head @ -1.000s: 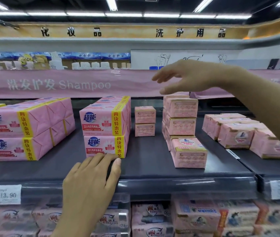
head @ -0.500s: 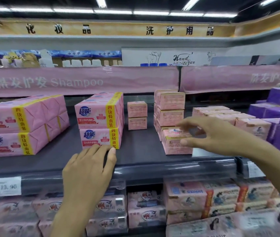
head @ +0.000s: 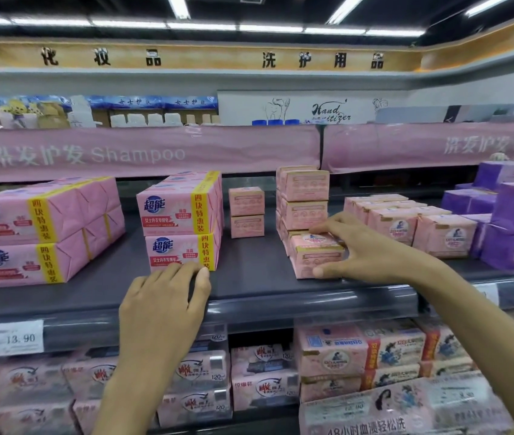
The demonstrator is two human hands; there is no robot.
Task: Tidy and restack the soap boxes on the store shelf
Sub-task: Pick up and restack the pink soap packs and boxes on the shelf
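A small pink soap box (head: pixel 315 255) sits alone at the front of the dark shelf (head: pixel 249 277). My right hand (head: pixel 362 246) grips it, fingers over its top and thumb against its lower front. Right behind it rises a stack of the same pink boxes (head: pixel 304 199). Two more small pink boxes (head: pixel 246 212) stand stacked further back. My left hand (head: pixel 164 302) rests flat on the shelf's front edge, fingertips touching the lower of two stacked pink four-packs (head: pixel 183 233).
Another pair of pink four-packs (head: pixel 45 230) lies at the left. Rows of pink boxes (head: pixel 406 221) and purple boxes (head: pixel 513 221) fill the right section. A pink shampoo banner (head: pixel 142 152) hangs above. The lower shelf holds more soap packs (head: pixel 327 356), and a price tag (head: pixel 4 339) marks the rail.
My right hand came down from above the tall stack to the front box and now grips it. The view shifted to the right. My left hand stayed on the shelf edge.
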